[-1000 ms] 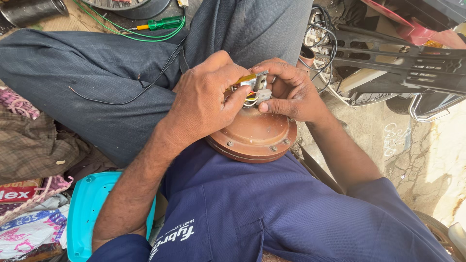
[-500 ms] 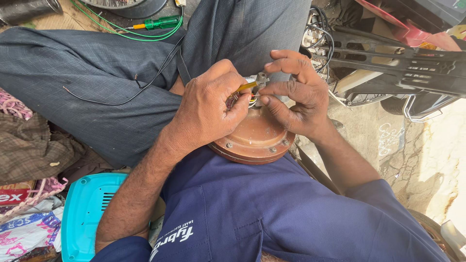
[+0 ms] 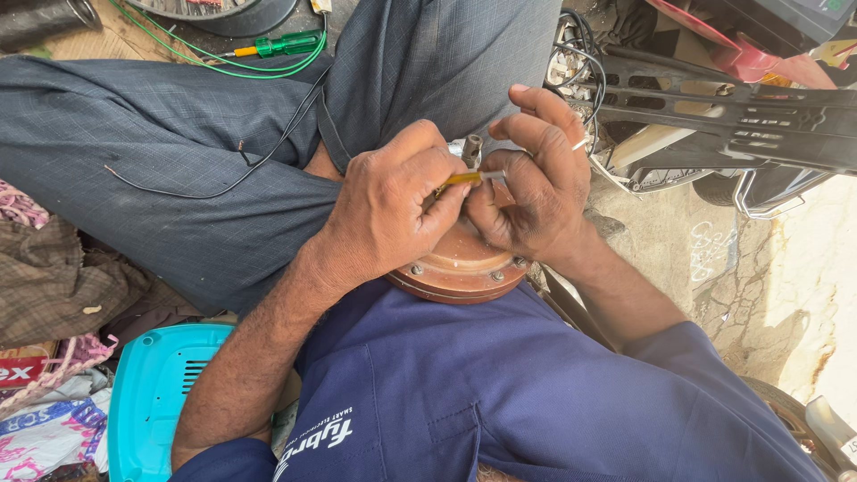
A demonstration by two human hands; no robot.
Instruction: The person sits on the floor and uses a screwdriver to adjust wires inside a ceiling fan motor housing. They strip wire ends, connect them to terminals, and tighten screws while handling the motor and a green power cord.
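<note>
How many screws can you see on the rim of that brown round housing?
2: both on the brown round housing's lower rim, one screw at left, another screw at right. The hands and sleeve may hide more.

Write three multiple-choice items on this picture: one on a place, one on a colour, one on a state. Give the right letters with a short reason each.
1. Where does the round copper-brown metal motor housing rest?
A. on the person's lap, under both hands
B. on the turquoise plastic casing
C. on the bare concrete floor

2. What colour is the handle of the screwdriver lying at the top of the view?
A. red
B. green
C. black

3. How is the thin yellow-sleeved wire held?
A. lying loose on the trousers
B. taped to the housing
C. pinched between the left hand and the right hand

Key: 1 A, the housing sits against the blue shirt below the hands. 2 B, the handle is clear green. 3 C, fingers of both hands close on it above the housing.
</note>
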